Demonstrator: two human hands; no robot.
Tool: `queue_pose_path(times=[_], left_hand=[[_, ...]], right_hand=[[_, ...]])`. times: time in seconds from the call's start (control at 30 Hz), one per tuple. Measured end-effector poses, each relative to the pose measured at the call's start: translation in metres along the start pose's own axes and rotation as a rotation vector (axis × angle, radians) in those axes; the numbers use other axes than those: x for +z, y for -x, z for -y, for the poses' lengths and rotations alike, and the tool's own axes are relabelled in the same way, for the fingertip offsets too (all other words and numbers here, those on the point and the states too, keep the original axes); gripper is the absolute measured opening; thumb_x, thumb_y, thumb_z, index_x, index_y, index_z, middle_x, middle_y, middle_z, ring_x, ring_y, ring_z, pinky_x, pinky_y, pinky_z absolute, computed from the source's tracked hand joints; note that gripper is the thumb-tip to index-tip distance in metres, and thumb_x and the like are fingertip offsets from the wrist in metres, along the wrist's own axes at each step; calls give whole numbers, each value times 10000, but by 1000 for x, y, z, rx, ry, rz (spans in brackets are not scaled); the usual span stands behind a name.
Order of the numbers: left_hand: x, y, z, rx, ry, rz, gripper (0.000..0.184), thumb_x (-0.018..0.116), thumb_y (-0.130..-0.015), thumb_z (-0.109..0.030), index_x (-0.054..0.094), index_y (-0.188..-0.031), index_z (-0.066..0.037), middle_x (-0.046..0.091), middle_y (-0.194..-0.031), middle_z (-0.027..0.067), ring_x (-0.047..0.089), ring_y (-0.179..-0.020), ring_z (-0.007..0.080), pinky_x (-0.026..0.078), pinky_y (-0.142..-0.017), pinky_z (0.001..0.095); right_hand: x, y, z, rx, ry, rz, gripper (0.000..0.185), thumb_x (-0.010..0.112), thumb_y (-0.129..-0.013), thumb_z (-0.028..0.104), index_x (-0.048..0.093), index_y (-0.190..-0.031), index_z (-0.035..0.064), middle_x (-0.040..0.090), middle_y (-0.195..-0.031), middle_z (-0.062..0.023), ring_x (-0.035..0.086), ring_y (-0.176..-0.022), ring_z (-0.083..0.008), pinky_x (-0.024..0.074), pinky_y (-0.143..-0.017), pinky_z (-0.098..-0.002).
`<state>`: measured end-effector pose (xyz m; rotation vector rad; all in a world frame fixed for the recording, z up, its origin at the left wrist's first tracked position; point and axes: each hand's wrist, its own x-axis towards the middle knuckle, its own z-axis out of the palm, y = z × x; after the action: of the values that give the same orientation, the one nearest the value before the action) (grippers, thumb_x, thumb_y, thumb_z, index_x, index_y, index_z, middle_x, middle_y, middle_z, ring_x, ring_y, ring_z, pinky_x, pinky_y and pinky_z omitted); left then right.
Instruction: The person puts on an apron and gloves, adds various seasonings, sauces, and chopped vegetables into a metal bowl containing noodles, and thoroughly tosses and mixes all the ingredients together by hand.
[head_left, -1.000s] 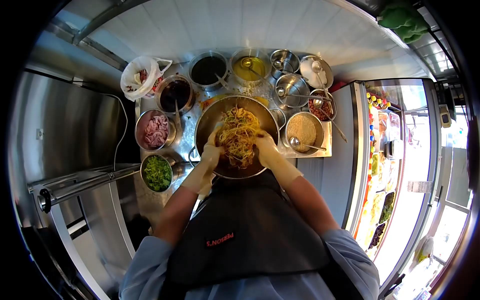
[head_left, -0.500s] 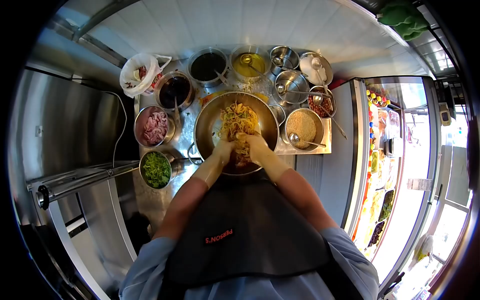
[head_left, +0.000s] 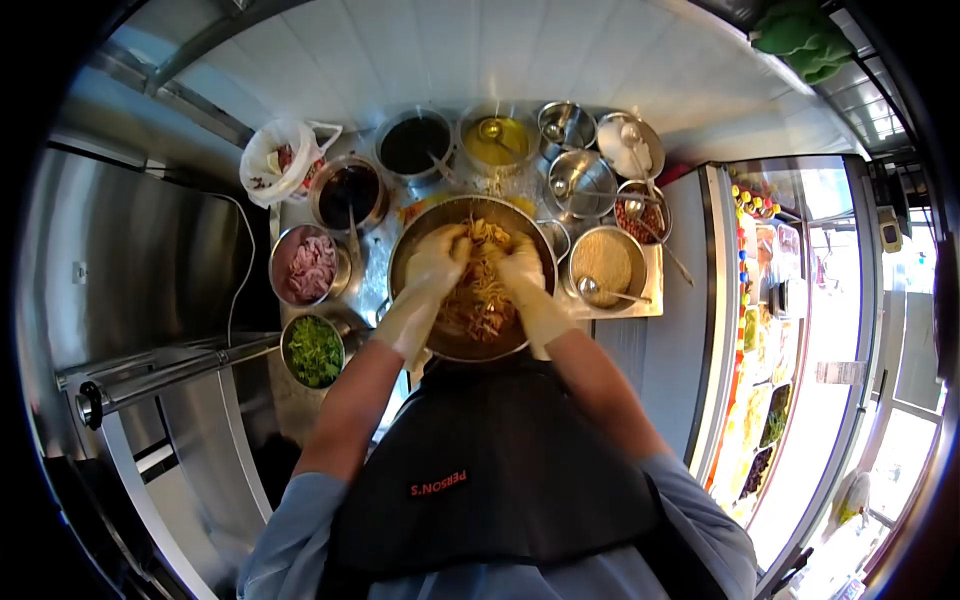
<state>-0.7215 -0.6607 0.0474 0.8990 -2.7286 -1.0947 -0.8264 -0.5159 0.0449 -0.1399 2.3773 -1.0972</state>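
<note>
A large metal bowl (head_left: pixel 472 205) in front of me holds a tangle of dressed noodles (head_left: pixel 484 295). Both of my hands wear thin pale gloves and are down inside the bowl. On the left side of the noodles, my left hand (head_left: pixel 437 257) has its fingers curled into the strands near the far wall. Opposite it, my right hand (head_left: pixel 521 267) grips the noodles from the right. Strands run between the two hands, and the fingertips are partly buried in them.
Around the bowl stand sliced onions (head_left: pixel 312 268), chopped greens (head_left: pixel 315 352), dark sauce (head_left: pixel 349 196), another dark liquid (head_left: pixel 414 145), yellow oil (head_left: pixel 495 142), tan crumbs (head_left: pixel 602 262) and peanuts (head_left: pixel 640 217). Several ladles rest in these containers. A lit display case (head_left: pixel 770 330) is at right.
My hands have moved apart and farther into the bowl, from its near middle towards its far side. The noodles now spread between them down to the near wall.
</note>
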Motion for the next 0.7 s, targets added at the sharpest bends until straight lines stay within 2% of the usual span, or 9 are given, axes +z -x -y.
queue_pose_path(times=[0.1, 0.13, 0.2, 0.27, 0.3, 0.4, 0.47, 0.57, 0.7], left_hand=[[40, -49, 21, 439, -320, 166, 554, 451, -1107, -576, 736, -1392, -196, 630, -1548, 129, 532, -1474, 357, 402, -1236, 461], [22, -45, 9, 209, -592, 290, 610, 402, -1107, -611, 747, -1375, -185, 642, -1535, 133, 525, -1487, 344, 404, -1235, 441], [-8, -21, 9, -38, -366, 296, 513, 580, -1073, -509, 767, -1305, -92, 698, -1433, 184, 561, -1442, 375, 430, -1211, 439], [11, 13, 47, -220, 283, 261, 527, 668, -1054, -386, 656, -1477, -71, 706, -1403, 183, 575, -1421, 339, 447, -1190, 413], [60, 24, 71, -363, 904, 149, 658, 718, -1029, -270, 502, -1616, -67, 665, -1434, 175, 576, -1393, 312, 468, -1162, 406], [76, 31, 40, -348, 1078, 172, 672, 694, -1033, -194, 447, -1650, -92, 622, -1476, 172, 591, -1356, 312, 504, -1126, 457], [17, 21, 19, -754, 1313, 274, 608, 641, -1054, -180, 467, -1630, -95, 592, -1521, 195, 573, -1380, 329, 505, -1136, 499], [43, 26, 91, -455, 1300, 314, 580, 620, -1079, -228, 476, -1618, -69, 641, -1463, 168, 638, -1277, 296, 557, -1067, 462], [70, 40, 56, -496, 1049, 163, 573, 592, -1109, -236, 451, -1619, -18, 714, -1326, 146, 699, -1201, 257, 603, -955, 375]], right_hand=[[39, -46, -26, -376, 545, 402, 692, 697, -1010, 394, 497, -1592, 79, 576, -1562, -236, 568, -1431, -388, 443, -1201, -436], [29, -38, -36, -509, 553, 405, 689, 722, -998, 366, 503, -1582, 72, 581, -1558, -234, 578, -1415, -392, 461, -1186, -435], [2, -15, -46, -642, 562, 396, 687, 746, -987, 338, 508, -1572, 65, 585, -1553, -231, 589, -1399, -397, 480, -1171, -433], [-20, 11, -39, 104, 131, 289, 698, 784, -973, 332, 515, -1552, 51, 638, -1481, -214, 674, -1286, -362, 566, -1056, -440], [-15, 14, -36, 106, 128, 287, 698, 784, -973, 332, 515, -1552, 51, 638, -1481, -214, 674, -1286, -362, 566, -1056, -440], [7, 17, -36, 197, -543, 368, 574, 747, -1021, 322, 570, -1490, 44, 710, -1334, -175, 735, -1110, -283, 626, -895, -414], [-1, 9, -42, 236, -942, 521, 471, 672, -1080, 316, 601, -1442, 23, 753, -1229, -164, 758, -1050, -272, 653, -827, -406], [-33, 18, -8, 608, -760, 279, 411, 725, -1052, 261, 648, -1356, -6, 767, -1160, -144, 771, -921, -285, 651, -763, -426], [22, 12, -28, 375, -696, 366, 343, 728, -1037, 181, 666, -1316, -8, 748, -1035, -134, 735, -787, -277, 628, -661, -431]])
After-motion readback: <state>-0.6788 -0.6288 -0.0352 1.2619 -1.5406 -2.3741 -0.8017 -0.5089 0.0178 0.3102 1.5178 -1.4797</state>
